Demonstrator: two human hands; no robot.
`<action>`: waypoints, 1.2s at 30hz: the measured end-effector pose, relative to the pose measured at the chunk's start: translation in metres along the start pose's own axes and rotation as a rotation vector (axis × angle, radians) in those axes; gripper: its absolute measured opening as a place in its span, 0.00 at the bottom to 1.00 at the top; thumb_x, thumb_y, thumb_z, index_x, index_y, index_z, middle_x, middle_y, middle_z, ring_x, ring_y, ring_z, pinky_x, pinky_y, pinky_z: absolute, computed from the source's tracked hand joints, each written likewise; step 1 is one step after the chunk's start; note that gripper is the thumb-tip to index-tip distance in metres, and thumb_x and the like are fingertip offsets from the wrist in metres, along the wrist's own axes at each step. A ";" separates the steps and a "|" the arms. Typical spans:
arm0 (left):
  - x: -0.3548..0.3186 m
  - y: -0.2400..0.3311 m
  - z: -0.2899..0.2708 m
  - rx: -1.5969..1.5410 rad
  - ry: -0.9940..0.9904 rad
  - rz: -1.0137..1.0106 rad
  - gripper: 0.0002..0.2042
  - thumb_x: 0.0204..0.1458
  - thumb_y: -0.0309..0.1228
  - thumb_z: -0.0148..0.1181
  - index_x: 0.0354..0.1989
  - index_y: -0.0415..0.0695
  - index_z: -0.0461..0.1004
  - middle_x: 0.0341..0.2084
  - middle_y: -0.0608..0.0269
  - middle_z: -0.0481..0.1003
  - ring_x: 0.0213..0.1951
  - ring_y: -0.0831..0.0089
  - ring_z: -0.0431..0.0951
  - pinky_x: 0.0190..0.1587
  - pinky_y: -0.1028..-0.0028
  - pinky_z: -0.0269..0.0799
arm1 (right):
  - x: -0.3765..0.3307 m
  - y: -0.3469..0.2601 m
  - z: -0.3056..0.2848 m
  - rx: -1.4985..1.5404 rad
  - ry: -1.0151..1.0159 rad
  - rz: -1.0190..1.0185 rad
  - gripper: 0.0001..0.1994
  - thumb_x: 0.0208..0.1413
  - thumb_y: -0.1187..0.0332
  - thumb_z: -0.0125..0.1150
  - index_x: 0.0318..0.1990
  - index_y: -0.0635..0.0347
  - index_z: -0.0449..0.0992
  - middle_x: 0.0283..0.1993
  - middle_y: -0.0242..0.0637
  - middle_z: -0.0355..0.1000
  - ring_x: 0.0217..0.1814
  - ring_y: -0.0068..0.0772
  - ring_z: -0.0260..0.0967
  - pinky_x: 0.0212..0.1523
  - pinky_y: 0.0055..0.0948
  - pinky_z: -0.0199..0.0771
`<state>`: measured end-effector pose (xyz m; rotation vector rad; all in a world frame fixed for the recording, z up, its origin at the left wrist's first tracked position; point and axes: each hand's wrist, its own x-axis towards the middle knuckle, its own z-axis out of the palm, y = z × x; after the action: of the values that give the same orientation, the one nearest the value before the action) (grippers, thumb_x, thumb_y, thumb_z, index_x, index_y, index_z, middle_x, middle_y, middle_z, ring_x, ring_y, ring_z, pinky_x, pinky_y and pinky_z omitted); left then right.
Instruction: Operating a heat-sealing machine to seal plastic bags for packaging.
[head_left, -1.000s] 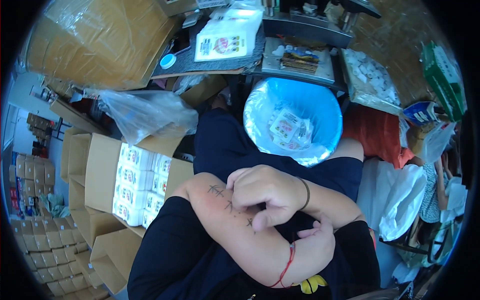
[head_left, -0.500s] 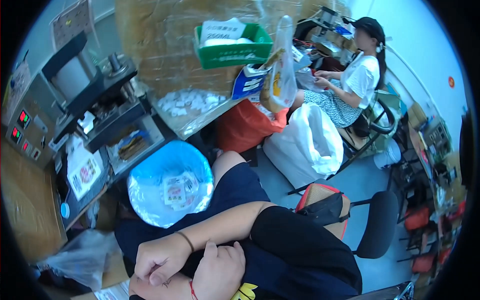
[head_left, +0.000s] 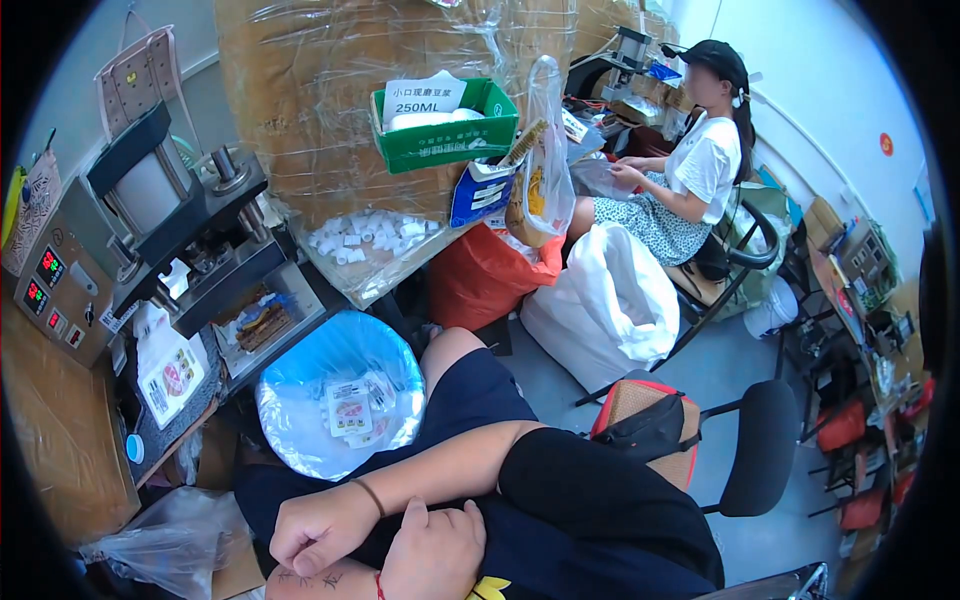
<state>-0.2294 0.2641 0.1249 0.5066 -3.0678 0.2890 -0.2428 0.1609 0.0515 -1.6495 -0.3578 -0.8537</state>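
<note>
My arms are crossed over my lap. My right hand (head_left: 318,525), with a thin black band at the wrist, rests with curled fingers on my tattooed left forearm (head_left: 300,580). My left hand (head_left: 432,550), with a red string at the wrist, lies loosely closed against my dark shirt just under my right forearm. Neither hand holds anything. Nearest in front of my knees is a bin lined with a blue bag (head_left: 300,440), with several small printed labels inside.
A grey press machine (head_left: 170,220) stands at the left on a bench. A green crate (head_left: 445,140), a red bag (head_left: 490,280) and a white sack (head_left: 610,310) lie ahead. A person sits on a chair at the back right. A black chair (head_left: 760,440) carries a bag.
The view has swung from the boxes on my left up and to the right, toward the machine and the seated person. My arms have stayed crossed.
</note>
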 end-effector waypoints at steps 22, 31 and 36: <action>0.001 -0.002 0.002 -0.067 -0.126 0.034 0.21 0.55 0.33 0.49 0.56 0.40 0.73 0.28 0.56 0.75 0.32 0.63 0.77 0.58 0.56 0.63 | -0.009 -0.001 0.003 -0.003 -0.087 0.069 0.34 0.66 0.40 0.47 0.24 0.67 0.71 0.19 0.38 0.67 0.20 0.29 0.63 0.23 0.33 0.63; -0.002 -0.001 0.004 -0.129 -0.104 0.031 0.21 0.54 0.31 0.48 0.56 0.38 0.73 0.28 0.56 0.74 0.32 0.63 0.77 0.66 0.53 0.57 | -0.008 -0.011 -0.001 0.134 -0.019 0.027 0.32 0.66 0.41 0.50 0.24 0.65 0.72 0.20 0.34 0.70 0.22 0.25 0.66 0.24 0.28 0.65; -0.004 0.001 0.014 -0.166 -0.140 -0.006 0.20 0.55 0.26 0.47 0.55 0.34 0.73 0.29 0.59 0.76 0.37 0.66 0.78 0.64 0.55 0.59 | -0.008 -0.004 0.004 0.104 -0.118 0.105 0.32 0.64 0.41 0.52 0.24 0.66 0.72 0.20 0.34 0.70 0.22 0.24 0.65 0.23 0.29 0.64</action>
<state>-0.2262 0.2639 0.1105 0.5494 -3.1856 -0.0025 -0.2497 0.1678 0.0490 -1.6111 -0.3875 -0.6510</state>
